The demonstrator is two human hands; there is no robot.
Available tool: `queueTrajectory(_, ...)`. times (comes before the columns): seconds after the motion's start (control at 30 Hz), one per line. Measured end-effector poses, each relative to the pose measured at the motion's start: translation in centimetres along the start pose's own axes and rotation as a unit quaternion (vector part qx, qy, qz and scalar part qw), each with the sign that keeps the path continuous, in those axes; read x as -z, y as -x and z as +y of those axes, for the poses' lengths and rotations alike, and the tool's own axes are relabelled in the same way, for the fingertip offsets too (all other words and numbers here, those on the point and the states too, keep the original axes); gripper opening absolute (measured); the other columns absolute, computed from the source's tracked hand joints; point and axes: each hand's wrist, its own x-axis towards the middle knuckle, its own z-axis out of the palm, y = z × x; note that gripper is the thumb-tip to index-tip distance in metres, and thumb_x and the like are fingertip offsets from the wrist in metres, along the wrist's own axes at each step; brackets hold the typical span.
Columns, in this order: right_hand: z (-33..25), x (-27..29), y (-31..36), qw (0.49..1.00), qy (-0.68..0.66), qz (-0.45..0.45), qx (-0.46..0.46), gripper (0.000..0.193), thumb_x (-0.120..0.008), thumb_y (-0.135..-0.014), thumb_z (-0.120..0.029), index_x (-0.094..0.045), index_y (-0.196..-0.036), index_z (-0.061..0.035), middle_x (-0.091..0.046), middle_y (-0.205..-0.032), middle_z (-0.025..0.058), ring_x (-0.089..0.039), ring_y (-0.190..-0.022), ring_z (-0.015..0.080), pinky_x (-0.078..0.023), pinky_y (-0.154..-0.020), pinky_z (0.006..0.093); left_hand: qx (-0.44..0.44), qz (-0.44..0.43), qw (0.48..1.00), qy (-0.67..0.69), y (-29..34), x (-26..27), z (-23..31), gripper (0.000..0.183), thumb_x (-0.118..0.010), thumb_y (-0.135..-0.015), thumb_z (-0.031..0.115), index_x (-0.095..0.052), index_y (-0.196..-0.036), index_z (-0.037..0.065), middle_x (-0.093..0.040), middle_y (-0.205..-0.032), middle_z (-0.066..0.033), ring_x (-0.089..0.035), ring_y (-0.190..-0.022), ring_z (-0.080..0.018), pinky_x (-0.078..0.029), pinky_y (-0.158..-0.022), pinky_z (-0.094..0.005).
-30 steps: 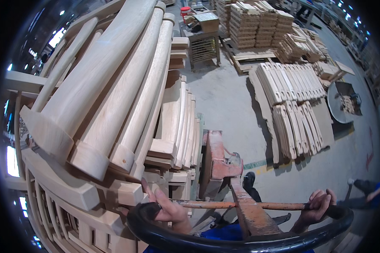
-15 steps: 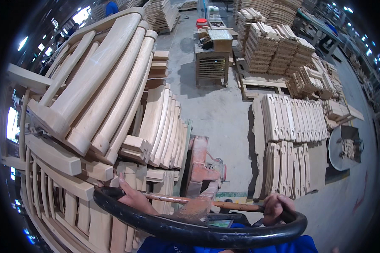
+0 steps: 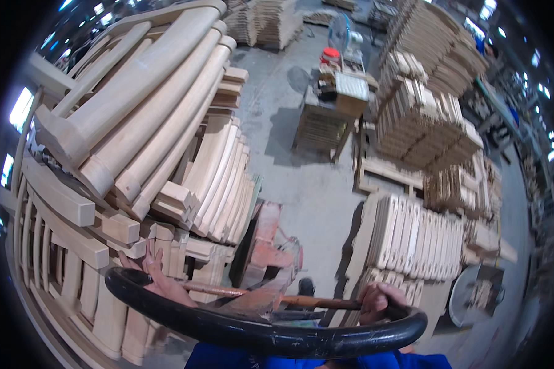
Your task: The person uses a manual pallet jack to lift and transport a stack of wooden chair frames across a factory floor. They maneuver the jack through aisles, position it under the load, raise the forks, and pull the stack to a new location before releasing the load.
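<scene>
A black loop handle [image 3: 271, 337] with a worn orange-brown crossbar [image 3: 314, 301] lies across the lower view, on the shaft of a dusty red pallet truck [image 3: 261, 252]. My right hand [image 3: 378, 302] is closed around the crossbar's right end, inside the loop. At the loop's left end is my left hand [image 3: 157, 278], its fingers stretched up and apart beside the stacked wood. Whether those fingertips touch the wood, I cannot tell. Curved pale wooden frames [image 3: 135, 104] rise in a tall stack at the left, with smaller slatted pieces [image 3: 218, 178] beside them.
Rows of slotted wooden slats [image 3: 418, 237] lie at the right, by a round metal tub [image 3: 474, 298]. Behind them stand tall stacks of wooden parts [image 3: 428, 123] on a pallet. A small metal cabinet [image 3: 326, 120], a red bucket [image 3: 330, 56] and a fan [image 3: 339, 31] stand ahead.
The view has turned and tilted, so the cabinet and right-hand stacks sit lower. My left hand's fingers are more spread and reach upward. A dark shoe shows beside the truck.
</scene>
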Motion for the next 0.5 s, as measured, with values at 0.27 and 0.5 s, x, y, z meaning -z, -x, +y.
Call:
queueTrajectory(0.27, 5.9, -0.5, -11.4, 0.988, -0.098, 0.044, -0.111, 0.016, -0.047, -0.087, -0.009, -0.052, -0.1, -0.0015, -0.042, -0.05, 0.0017, -0.038, -0.041, 0.0086, -0.033, -0.038, 0.0235, -0.333, 0.05, 0.89, -0.308, -2.0, -1.1, -0.5, 0.027, -0.04, -0.089, 0.016, -0.046, -0.1, -0.007, -0.053, -0.082, -0.0152, -0.055, -0.066, -0.0175, -0.046, -0.06, -0.0252)
queueTrajectory(0.5, 14.8, -3.4, -22.3, 0.98, -0.154, -0.038, -0.118, 0.022, -0.055, -0.082, -0.011, -0.055, -0.102, 0.0001, -0.039, -0.05, -0.0037, -0.036, -0.04, 0.0061, -0.032, -0.037, 0.0197, -0.03, 0.266, 0.946, -0.185, 2.0, -5.6, -1.2, 0.02, -0.047, -0.084, 0.012, -0.045, -0.099, -0.001, -0.036, -0.046, -0.0007, -0.03, -0.041, -0.0087, -0.032, -0.044, -0.02)
